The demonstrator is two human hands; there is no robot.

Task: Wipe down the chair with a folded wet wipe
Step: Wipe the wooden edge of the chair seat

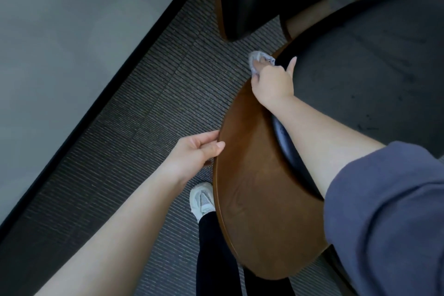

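Observation:
The chair has a curved brown wooden back shell (254, 187) and a dark grey cushioned seat (365, 74). My right hand (272, 80) presses a bunched pale wet wipe (258, 57) against the far top edge of the wooden back, with the thumb resting on the inner dark padding. My left hand (197, 151) pinches the outer left rim of the wooden back, fingers closed on the edge. A rolled-up blue sleeve (384, 211) covers my right upper arm.
Striped dark carpet (149, 108) runs under the chair. A grey wall with a black baseboard (60, 43) stands at the left. A dark table leg or panel (245, 2) rises beyond the chair. My white shoe (203, 199) and black trouser leg are beside the chair's back.

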